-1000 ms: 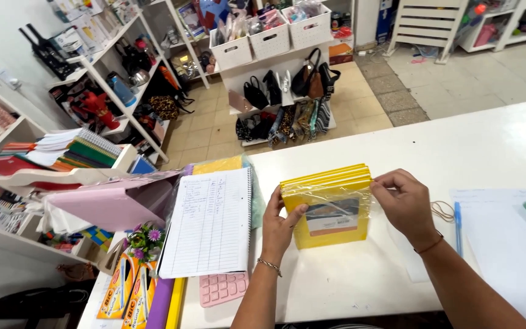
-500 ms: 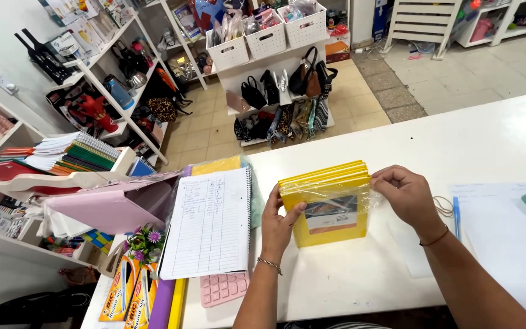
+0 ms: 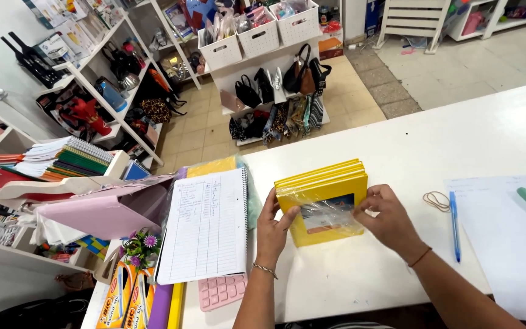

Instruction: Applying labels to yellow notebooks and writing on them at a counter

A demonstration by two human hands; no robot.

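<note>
On the white counter (image 3: 433,140), just in front of me, I have a stack of yellow hardcover notebooks (image 3: 324,201) standing up on its lower edge, leaning slightly away from me. My left hand (image 3: 271,226) presses flat against its left side, fingers spread and the thumb reaching onto the front cover. My right hand (image 3: 386,218) curls around the right edge, its fingertips pinching at a sheet of clear plastic wrap (image 3: 330,214) that lies crumpled across the lower front of the stack.

From what I see, the work is partway along. The notebooks are gathered and squared into one neat block, and the plastic covers part of the front, but the top edges and the upper cover are bare yellow, so I judge the wrap is only half on or half off; I cannot tell which. Nothing seals it as far as I can see.

Beside my left hand lies an open lined ledger (image 3: 205,226) with handwriting on it, resting partly over a pink calculator (image 3: 221,291). To my right, well apart from the stack, lie a rubber band (image 3: 436,200), a blue pen (image 3: 453,225) and a sheet of white paper (image 3: 506,244), none of them touched.
</note>
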